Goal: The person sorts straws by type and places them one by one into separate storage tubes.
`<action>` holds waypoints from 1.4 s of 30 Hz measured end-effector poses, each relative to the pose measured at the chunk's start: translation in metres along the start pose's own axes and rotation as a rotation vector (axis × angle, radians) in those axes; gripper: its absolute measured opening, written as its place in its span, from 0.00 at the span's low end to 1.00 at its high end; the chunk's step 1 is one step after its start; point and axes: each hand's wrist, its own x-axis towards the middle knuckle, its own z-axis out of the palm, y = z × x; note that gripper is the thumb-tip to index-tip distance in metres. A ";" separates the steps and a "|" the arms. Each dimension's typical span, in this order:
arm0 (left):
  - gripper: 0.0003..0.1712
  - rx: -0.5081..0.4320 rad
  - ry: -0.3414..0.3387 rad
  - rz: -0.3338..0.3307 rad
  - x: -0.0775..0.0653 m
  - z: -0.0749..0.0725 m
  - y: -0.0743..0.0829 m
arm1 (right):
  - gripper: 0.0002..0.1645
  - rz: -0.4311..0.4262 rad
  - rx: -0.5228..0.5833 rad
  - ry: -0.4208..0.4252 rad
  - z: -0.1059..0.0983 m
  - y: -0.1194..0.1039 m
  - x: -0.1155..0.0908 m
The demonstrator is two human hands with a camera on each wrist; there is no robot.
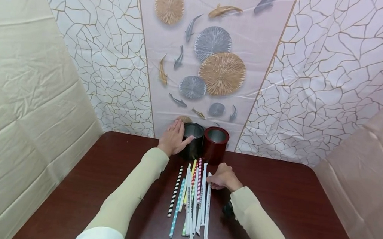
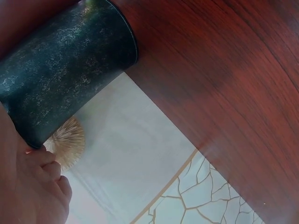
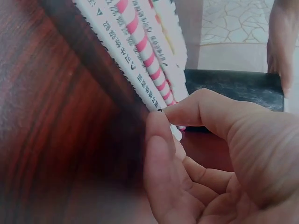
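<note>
In the head view my left hand rests against the left of a black cylindrical cup, thumb across its rim, fingers stretched toward the back. The left wrist view shows the black cup large, with the left hand at its rim. Thumb and forefinger of my right hand pinch the far end of a white paper-wrapped straw, the rightmost of the bunch. Printed characters run along this wrapped straw in the right wrist view. A dark red cup stands beside the black one.
Several straws lie left of the pinched one, among them a black-striped straw, a blue-striped straw and a pink-striped straw. The brown table ends at a patterned cloth backdrop behind the cups.
</note>
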 end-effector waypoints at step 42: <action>0.52 0.075 -0.058 -0.024 0.005 -0.003 0.002 | 0.17 -0.426 -0.232 0.363 -0.143 -0.151 -0.048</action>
